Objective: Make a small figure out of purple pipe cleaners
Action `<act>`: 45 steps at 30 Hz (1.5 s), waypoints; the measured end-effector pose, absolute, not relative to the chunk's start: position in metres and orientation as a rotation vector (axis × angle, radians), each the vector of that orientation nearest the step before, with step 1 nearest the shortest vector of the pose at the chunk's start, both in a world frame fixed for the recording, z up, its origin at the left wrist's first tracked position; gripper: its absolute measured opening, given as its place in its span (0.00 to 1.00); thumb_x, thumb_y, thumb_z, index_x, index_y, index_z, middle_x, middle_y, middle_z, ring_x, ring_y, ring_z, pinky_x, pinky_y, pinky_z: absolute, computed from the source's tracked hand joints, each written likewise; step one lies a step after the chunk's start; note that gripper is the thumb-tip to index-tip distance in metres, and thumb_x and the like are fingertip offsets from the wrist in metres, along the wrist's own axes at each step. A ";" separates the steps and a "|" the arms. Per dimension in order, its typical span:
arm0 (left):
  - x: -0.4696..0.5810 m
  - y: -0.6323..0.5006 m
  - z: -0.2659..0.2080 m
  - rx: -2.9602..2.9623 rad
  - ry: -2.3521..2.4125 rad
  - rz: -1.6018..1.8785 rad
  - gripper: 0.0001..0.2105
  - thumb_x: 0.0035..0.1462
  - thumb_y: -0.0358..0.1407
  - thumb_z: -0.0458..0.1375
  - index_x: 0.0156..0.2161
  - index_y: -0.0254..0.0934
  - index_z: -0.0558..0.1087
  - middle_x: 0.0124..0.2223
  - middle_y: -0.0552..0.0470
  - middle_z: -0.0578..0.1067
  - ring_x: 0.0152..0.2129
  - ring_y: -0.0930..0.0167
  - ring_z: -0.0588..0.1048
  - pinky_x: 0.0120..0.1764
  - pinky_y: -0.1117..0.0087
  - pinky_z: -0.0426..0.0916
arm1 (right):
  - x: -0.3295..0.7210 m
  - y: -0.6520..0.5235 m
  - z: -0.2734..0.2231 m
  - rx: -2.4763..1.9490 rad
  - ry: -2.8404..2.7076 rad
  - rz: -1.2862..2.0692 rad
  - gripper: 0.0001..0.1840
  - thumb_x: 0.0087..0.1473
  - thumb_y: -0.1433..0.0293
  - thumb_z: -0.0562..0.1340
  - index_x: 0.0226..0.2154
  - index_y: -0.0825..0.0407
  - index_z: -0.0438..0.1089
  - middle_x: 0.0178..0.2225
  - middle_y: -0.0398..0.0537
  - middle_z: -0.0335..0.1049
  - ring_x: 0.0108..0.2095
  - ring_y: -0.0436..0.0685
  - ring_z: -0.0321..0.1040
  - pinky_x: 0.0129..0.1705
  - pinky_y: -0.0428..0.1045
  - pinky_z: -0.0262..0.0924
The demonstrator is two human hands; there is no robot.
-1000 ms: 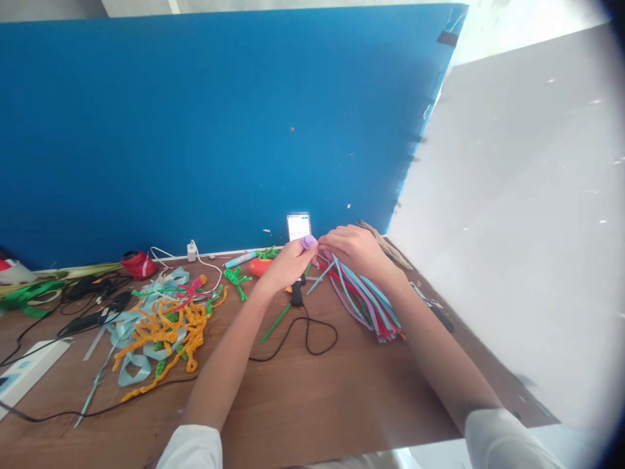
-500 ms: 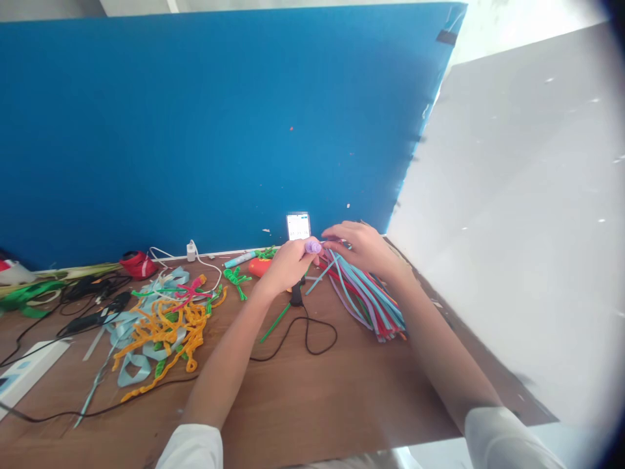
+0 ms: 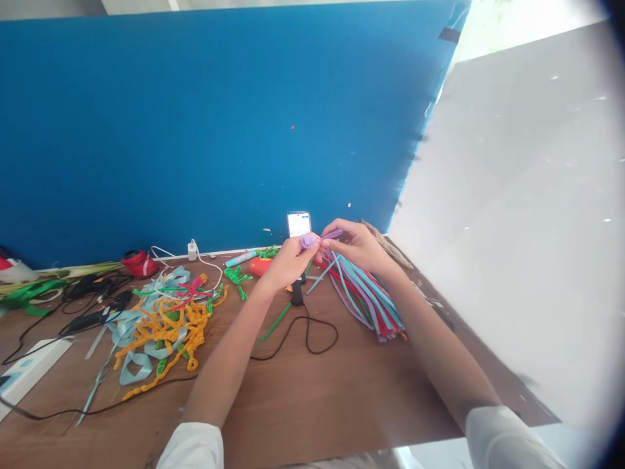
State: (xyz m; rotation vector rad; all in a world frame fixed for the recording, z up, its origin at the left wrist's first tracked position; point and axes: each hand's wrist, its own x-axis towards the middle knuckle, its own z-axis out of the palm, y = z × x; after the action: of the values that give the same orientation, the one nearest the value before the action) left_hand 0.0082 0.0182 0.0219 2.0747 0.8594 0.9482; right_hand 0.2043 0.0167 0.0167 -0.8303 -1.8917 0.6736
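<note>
A light-purple pipe cleaner, wound into a small coil point(image 3: 308, 241), is pinched in my left hand point(image 3: 288, 266) above the table. My right hand point(image 3: 360, 249) is closed on a purple strand point(image 3: 333, 234) that sticks out to the right of the coil. The two hands nearly meet at the fingertips. Below my right hand lies a loose bundle of pipe cleaners point(image 3: 374, 301) in blue, purple, red and other colours. A black-handled tool with a cord point(image 3: 297, 293) lies just under my left hand, beside a green stem point(image 3: 276, 322).
A lit phone point(image 3: 299, 224) leans against the blue partition point(image 3: 219, 130). To the left is a tangle of orange pipe cleaners point(image 3: 166, 326) and pale blue ribbon point(image 3: 137, 371). Black cables and a white power strip point(image 3: 34, 371) lie farther left. A grey-white panel point(image 3: 527, 195) bounds the right side.
My right hand has closed from loosely spread fingers onto the purple strand. The coil in my left hand has turned and shifted slightly left, and its strand now shows pointing right.
</note>
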 end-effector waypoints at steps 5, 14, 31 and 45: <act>0.008 0.019 0.019 2.067 0.826 0.924 0.18 0.66 0.44 0.50 0.29 0.34 0.69 0.32 0.50 0.75 0.32 0.71 0.72 0.39 0.71 0.65 | 0.204 0.016 0.017 -0.774 -1.881 0.648 0.12 0.58 0.59 0.66 0.36 0.52 0.73 0.33 0.46 0.75 0.34 0.54 0.72 0.39 0.50 0.64; 0.011 0.025 0.012 2.052 0.880 0.875 0.18 0.66 0.45 0.49 0.32 0.34 0.69 0.29 0.54 0.71 0.27 0.73 0.70 0.34 0.72 0.62 | 0.212 0.016 0.023 -0.827 -2.124 0.225 0.09 0.63 0.65 0.61 0.36 0.51 0.75 0.33 0.46 0.75 0.34 0.53 0.69 0.38 0.48 0.60; 0.013 0.025 0.009 1.863 0.930 0.982 0.21 0.67 0.50 0.48 0.50 0.36 0.72 0.39 0.49 0.77 0.36 0.68 0.74 0.41 0.68 0.70 | 0.206 0.015 0.017 -0.975 -2.159 0.088 0.08 0.65 0.68 0.57 0.35 0.51 0.70 0.30 0.45 0.73 0.30 0.53 0.66 0.33 0.47 0.53; 0.018 0.030 0.000 1.767 0.772 1.159 0.31 0.66 0.57 0.42 0.68 0.45 0.58 0.61 0.43 0.70 0.52 0.63 0.72 0.53 0.61 0.69 | 0.174 0.002 0.011 -1.173 -2.102 -0.113 0.08 0.66 0.72 0.54 0.36 0.50 0.67 0.41 0.54 0.72 0.42 0.59 0.67 0.38 0.49 0.58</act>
State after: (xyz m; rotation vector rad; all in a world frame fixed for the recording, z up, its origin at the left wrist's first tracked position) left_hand 0.0182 0.0296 -0.0005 1.7671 0.7716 1.1590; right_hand 0.1741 0.0021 0.0107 -1.1726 -2.1025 -0.1131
